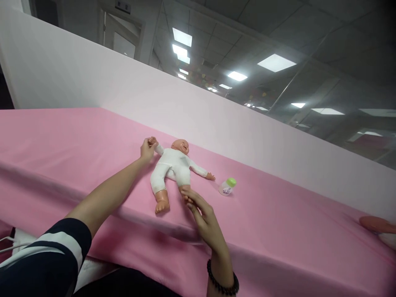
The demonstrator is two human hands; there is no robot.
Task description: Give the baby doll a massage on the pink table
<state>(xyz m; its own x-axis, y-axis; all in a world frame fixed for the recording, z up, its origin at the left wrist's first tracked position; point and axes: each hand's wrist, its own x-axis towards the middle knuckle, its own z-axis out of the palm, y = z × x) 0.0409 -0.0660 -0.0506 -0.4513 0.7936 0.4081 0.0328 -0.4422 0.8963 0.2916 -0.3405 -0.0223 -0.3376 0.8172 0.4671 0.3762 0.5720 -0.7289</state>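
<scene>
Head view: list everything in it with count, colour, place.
baby doll: one, white suit, lying face up.
small bottle: one, green cap, right of doll.
tablecloth: one, pink, under the doll.
partition: one, white, behind the tablecloth.
ceiling lights: several, white, overhead.
rounded object: one, peach, right edge.
striped sleeve: one, navy and white, left arm.
beaded bracelet: one, black, right wrist.
left hand: one, holding the doll's hand.
right hand: one, at the doll's leg.

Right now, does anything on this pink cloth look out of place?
The small green-capped bottle looks tipped on its side beside the doll, rather than upright. A pinkish object pokes in at the right edge, too cut off to identify.
</scene>
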